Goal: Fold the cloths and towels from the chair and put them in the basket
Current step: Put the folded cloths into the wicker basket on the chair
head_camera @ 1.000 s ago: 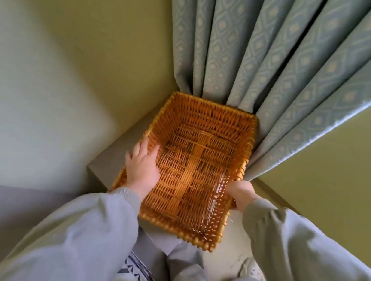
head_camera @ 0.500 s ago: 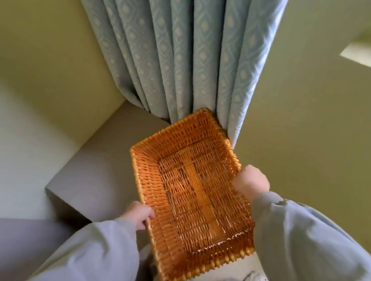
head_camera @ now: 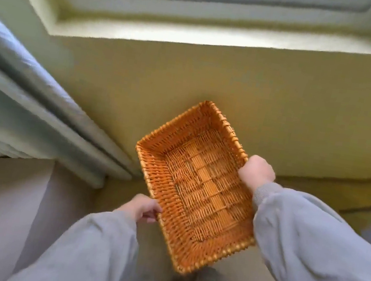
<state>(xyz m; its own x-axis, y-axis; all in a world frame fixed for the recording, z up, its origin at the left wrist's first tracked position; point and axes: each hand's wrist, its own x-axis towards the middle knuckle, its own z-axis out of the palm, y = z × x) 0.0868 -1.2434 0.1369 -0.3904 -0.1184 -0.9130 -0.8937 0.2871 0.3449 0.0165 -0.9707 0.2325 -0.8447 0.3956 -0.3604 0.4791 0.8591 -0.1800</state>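
Both hands on the basket [head_camera: 199,181] here; it hangs in the air in front of the wall [head_camera: 213,79] below the window ledge [head_camera: 196,32], just right of the curtain [head_camera: 27,103], one corner pointing up and away, and it is empty; no cloth, no towel, no chair anywhere in view. The right hand [head_camera: 257,172] is clamped over the right long rim, knuckles up, fingers wrapped round the wicker; the left hand [head_camera: 144,208] grips the opposite rim nearer the person, fingers curled at the edge, though how far under they reach I cannot tell. My read: this is the carrying step, the basket bound for wherever the folding will happen, and the folding itself not yet begun. To do it well, level it out; a grip on both long sides is a sound one, so the thing to mind is the far corner, which sits near the wall and could clip it on a turn. Set it down flat, open side up, within easy reach of the chair; both hands are then free for the cloths.
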